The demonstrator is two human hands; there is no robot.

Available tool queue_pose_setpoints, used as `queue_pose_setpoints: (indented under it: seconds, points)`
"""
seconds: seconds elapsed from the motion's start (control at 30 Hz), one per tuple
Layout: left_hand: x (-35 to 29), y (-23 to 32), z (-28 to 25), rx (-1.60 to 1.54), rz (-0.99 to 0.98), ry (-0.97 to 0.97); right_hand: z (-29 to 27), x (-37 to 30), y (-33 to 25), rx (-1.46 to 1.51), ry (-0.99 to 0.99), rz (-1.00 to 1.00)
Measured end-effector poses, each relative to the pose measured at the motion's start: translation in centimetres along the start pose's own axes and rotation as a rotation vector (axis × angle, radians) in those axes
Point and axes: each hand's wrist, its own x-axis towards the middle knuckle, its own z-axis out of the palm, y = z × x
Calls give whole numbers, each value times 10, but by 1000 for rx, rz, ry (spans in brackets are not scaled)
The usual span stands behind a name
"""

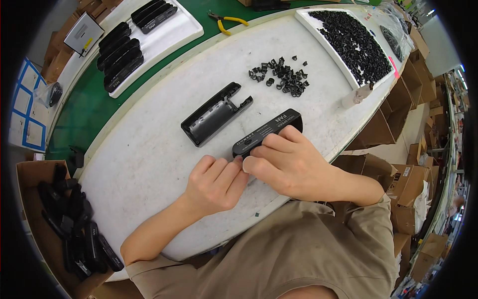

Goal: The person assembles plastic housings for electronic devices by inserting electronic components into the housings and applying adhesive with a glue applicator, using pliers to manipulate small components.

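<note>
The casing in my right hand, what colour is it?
The casing is black with pale printing, seen best in the head view.

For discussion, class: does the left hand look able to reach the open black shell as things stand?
Probably yes: only white tabletop seems to lie between the left hand and the open black shell, though that hand is occupied at one end of the printed casing.

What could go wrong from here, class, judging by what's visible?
The left hand and right hand meet at one end of the black casing, hiding detail, so a misalignment there might go unnoticed.
The loose black pieces lie uncontained; a bump could scatter them.
The open black shell lies nearby and might get knocked.
</note>
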Motion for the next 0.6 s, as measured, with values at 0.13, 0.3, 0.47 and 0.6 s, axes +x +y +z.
queue_pose_setpoints:
  seconds: [0.13,0.3,0.47,0.6]
  points:
    - [1,0,2,-2,2,3,1,-9,2,92,-4,20]
    - [1,-1,7,-60,-39,9,-7,-21,6,340,34,148]
    - [-1,-7,10,-251,-208,-18,-18,-55,27,433,558,233]
    - [4,-10,0,-583,-620,-184,-22,-91,53,105,1001,616]
